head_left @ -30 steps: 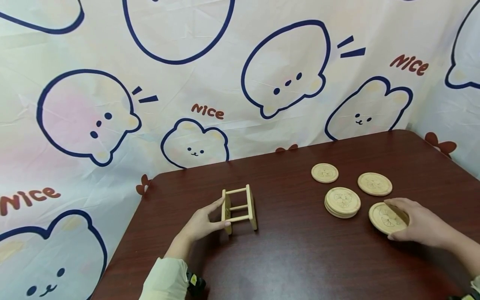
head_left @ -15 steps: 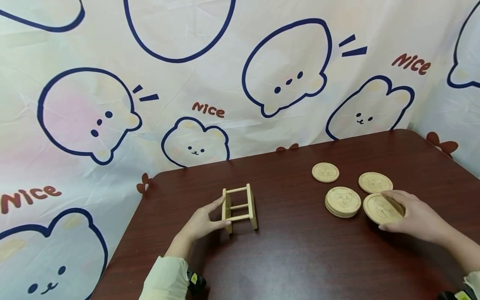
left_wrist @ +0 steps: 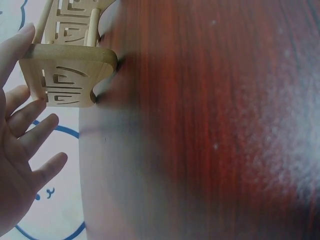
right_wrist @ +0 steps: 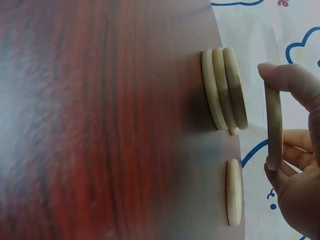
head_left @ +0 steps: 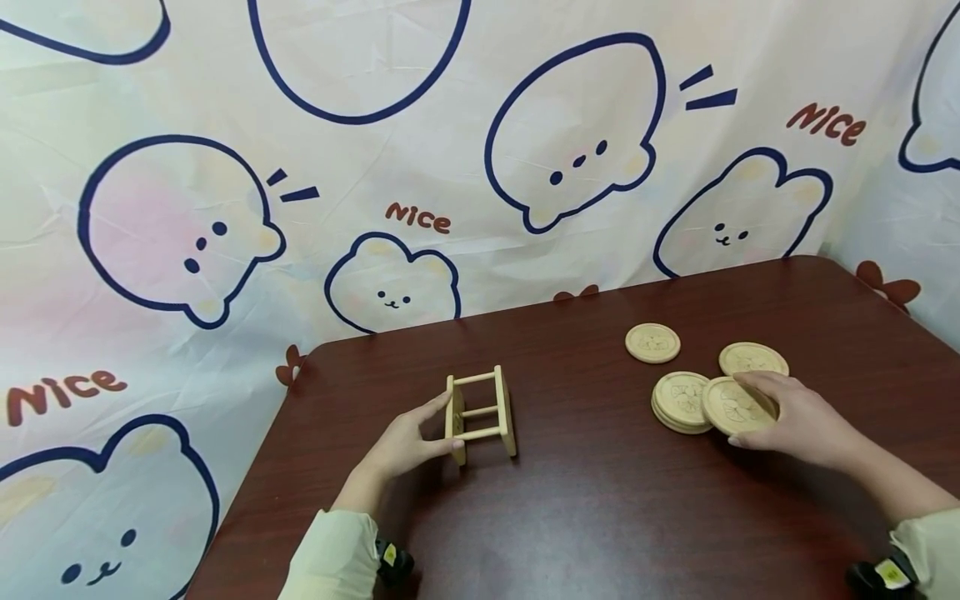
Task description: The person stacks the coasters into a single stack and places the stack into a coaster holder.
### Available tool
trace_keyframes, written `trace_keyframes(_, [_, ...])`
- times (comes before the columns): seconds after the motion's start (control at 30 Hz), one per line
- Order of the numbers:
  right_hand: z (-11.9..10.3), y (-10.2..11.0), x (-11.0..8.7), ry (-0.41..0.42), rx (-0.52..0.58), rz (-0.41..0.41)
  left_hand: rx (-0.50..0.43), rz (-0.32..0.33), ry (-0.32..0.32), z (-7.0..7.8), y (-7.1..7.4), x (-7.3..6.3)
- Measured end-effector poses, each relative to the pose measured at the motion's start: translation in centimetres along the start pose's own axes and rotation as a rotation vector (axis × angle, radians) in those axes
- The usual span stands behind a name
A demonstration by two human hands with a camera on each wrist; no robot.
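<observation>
In the head view my left hand [head_left: 405, 446] holds the near-left side panel of a small wooden coaster rack [head_left: 480, 412], thumb at the front and fingers behind. The rack stands on the table; its fretwork panel [left_wrist: 67, 82] shows in the left wrist view. My right hand [head_left: 806, 421] pinches a round wooden coaster [head_left: 738, 406] by its edges, thumb on one side and fingers on the other. The right wrist view shows this held coaster [right_wrist: 274, 127] raised off the table, apart from a stack of three coasters [right_wrist: 225, 90]. From the head, it overlaps the stack's right edge.
Single coasters lie flat on the dark brown table [head_left: 585, 500]: one coaster [head_left: 652, 342] behind the stack, another coaster [head_left: 753, 358] to the right, partly behind the held one. A cartoon-printed cloth [head_left: 420, 150] hangs along the table's back edge.
My right hand has lifted the coaster and carried it leftward and slightly back, up to the stack's edge. The left hand and the rack have stayed put.
</observation>
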State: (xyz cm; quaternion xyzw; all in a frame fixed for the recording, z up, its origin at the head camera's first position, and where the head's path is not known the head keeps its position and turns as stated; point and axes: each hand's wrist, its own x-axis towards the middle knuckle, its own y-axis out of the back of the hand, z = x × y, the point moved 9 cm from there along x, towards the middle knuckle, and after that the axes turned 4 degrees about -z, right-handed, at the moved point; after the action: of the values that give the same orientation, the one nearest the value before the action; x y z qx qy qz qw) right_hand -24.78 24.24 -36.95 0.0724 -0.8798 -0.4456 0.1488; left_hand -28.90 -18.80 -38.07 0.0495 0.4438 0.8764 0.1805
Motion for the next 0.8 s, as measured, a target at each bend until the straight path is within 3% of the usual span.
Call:
trace_keyframes(0.2, [-0.8,-0.3,1.1,0.026,-0.012,0.013,0.002,0.004,-0.005,0.2,0.1,-0.1])
trace_keyframes(0.43, [-1.1,-0.8,2.0,0.021,0.011,-0.045,0.002,0.002,-0.011,0.2,0.0,-0.2])
trace_keyframes(0.8, [-1.4,-1.7,2.7,0.020,0.030,-0.063,0.011,0.003,-0.021,0.1,-0.1,-0.1])
